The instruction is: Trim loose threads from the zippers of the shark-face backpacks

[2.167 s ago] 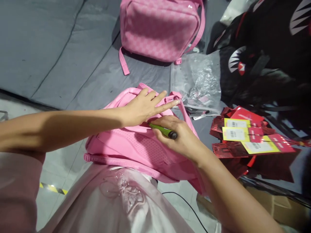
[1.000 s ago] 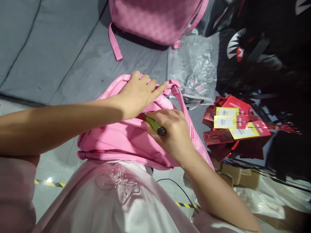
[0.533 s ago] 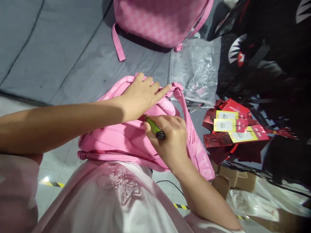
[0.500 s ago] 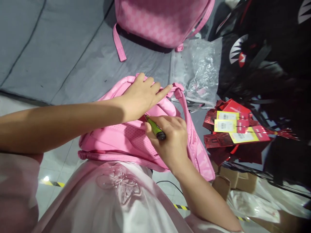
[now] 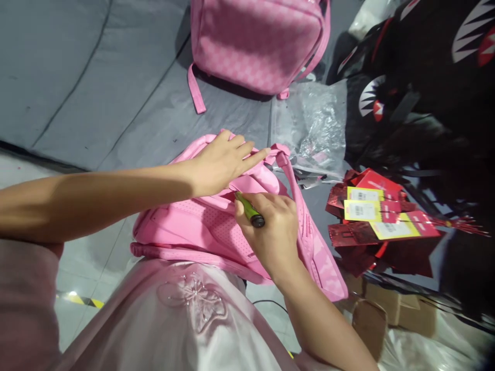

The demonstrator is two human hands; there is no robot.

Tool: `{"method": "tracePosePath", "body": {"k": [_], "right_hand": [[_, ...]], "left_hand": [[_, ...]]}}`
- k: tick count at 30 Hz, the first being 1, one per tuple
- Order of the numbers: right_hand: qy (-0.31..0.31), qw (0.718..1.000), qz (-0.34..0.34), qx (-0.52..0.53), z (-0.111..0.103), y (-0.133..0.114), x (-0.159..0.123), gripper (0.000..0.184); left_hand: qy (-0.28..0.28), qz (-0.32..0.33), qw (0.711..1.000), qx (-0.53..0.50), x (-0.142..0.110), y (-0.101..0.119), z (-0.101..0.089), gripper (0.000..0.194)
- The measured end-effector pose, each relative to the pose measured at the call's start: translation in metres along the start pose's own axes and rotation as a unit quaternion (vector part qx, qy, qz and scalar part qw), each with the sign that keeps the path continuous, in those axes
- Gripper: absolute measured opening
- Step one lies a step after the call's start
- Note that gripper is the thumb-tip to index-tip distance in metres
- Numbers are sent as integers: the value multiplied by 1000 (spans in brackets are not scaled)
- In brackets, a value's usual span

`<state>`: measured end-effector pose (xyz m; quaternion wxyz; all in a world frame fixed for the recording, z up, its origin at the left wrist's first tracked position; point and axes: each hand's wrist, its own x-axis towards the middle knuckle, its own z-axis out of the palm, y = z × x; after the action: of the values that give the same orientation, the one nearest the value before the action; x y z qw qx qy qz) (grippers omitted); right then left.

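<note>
A pink backpack (image 5: pixel 193 226) lies on its front at the table's near edge, against my body, with its straps and dotted back padding upward. My left hand (image 5: pixel 220 162) rests flat across its upper part, fingers stretched and slightly apart. Closed in my right hand (image 5: pixel 273 224) is a short green tool with a black end (image 5: pixel 251 212). Its tip points up and left toward the fabric just below my left hand; the tip is too small to make out.
Beyond it stands a second pink backpack (image 5: pixel 255 46) with a checked pattern. A clear plastic bag (image 5: pixel 313 123) lies to the right. Red packages with yellow labels (image 5: pixel 379 216) sit near black bags (image 5: pixel 417 103) with shark-teeth prints. Cardboard boxes (image 5: pixel 398 309) are below right.
The whole view has shifted slightly, so things appear a little lower. Both hands keep nearly the same place on the backpack; the green tool is still held.
</note>
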<state>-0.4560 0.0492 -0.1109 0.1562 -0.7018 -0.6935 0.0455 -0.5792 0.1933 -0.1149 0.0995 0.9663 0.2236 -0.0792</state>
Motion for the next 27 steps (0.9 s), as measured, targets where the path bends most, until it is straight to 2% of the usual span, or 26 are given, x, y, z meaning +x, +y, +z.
{"method": "tracePosePath", "body": {"k": [5, 10, 14, 22, 27], "right_hand": [[29, 997, 5, 69, 2, -3, -5, 12], [42, 978, 16, 202, 26, -16, 1, 11], [62, 964, 19, 258, 40, -19, 3, 10], [80, 961, 9, 266, 38, -14, -3, 13], [71, 960, 13, 269, 36, -12, -4, 16]], "left_hand": [[-48, -60, 997, -6, -22, -11, -11, 122], [-42, -94, 995, -7, -27, -8, -4, 116], [-38, -81, 996, 16, -26, -9, -2, 115], [-74, -35, 995, 47, -35, -22, -10, 111], [-63, -59, 996, -8, -44, -31, -6, 121]]}}
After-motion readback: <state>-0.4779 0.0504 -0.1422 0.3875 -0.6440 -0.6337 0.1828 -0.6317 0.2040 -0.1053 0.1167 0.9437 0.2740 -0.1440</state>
